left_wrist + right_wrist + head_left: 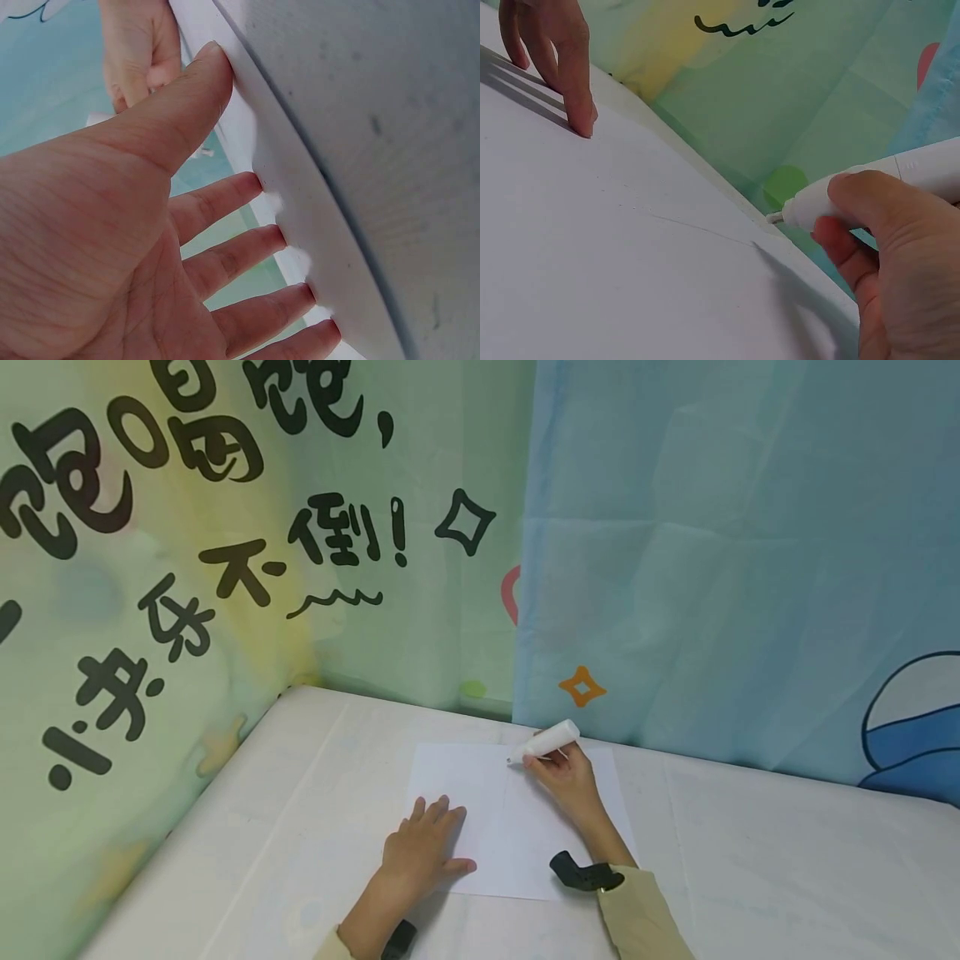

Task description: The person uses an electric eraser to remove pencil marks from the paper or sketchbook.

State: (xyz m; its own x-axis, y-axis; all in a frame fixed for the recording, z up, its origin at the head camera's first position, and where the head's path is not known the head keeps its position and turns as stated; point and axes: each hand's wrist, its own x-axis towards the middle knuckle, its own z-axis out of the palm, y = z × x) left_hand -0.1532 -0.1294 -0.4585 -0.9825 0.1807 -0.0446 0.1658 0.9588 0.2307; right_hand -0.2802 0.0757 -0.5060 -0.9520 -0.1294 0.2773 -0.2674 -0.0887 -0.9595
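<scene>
Over the sheet's [517, 839] far part, the right hand [570, 785] pinches a white pen [553, 740]; whether its tip touches is unclear. At the sheet's left edge, the left hand [422, 852] presses with spread fingers. The step seems to be marking the sheet; continuing likely calls for steady tip control. Beyond the sheet, backdrops [712, 568] border the worktop [750, 860]; only the left hand might obstruct strokes.

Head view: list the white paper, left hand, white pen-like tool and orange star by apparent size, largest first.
1. White paper, though partly covered
2. Left hand
3. White pen-like tool, partly covered by fingers
4. Orange star
</scene>
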